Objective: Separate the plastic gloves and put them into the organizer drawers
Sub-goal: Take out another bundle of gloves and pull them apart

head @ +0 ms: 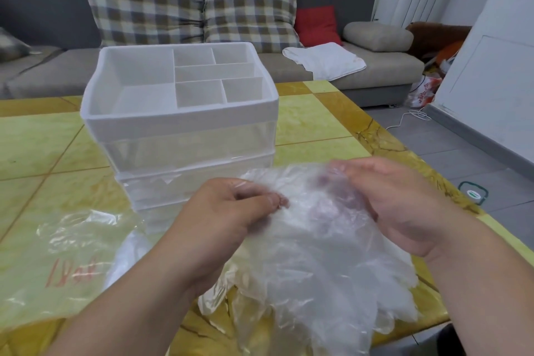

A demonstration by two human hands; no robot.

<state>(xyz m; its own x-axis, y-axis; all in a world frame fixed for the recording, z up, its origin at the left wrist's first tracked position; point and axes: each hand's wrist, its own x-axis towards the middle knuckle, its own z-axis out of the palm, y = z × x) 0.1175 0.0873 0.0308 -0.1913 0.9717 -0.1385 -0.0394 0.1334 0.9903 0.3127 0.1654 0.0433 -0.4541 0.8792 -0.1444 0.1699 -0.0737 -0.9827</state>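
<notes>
— Left hand (231,205) first: fingers curled in, thumb and fingertips pinching one thin edge of the gloves (312,263). See it?

— I do. And the right hand (398,205), just across from it, has the other side of the bundle. Its fingertips show blurred through the film, so it grips the stack while the left peels.

— Working a single glove loose, I'd say.

— Looks that way. The rest of the gloves hang below both hands in a thick crumpled wad, trailing onto the table (318,124) toward the person.

— A lot to go, then.

— Nearly all of it, by my reckoning. Just beyond the left hand's knuckles sits the organizer (179,115). Its lower drawer (185,182) seems to stand out a little toward the hands, with something filmy inside. A glove or just glare, I can't tell.

— The upper drawer (187,144)?

— Pushed in, and nothing shows through its clear front.

— And out beyond the left forearm, on the far side from the right hand?

— A slack clear bag (57,263) with red writing, flat on the table.

— Early days, I'd judge: separating under way, stowing hardly begun.
</notes>
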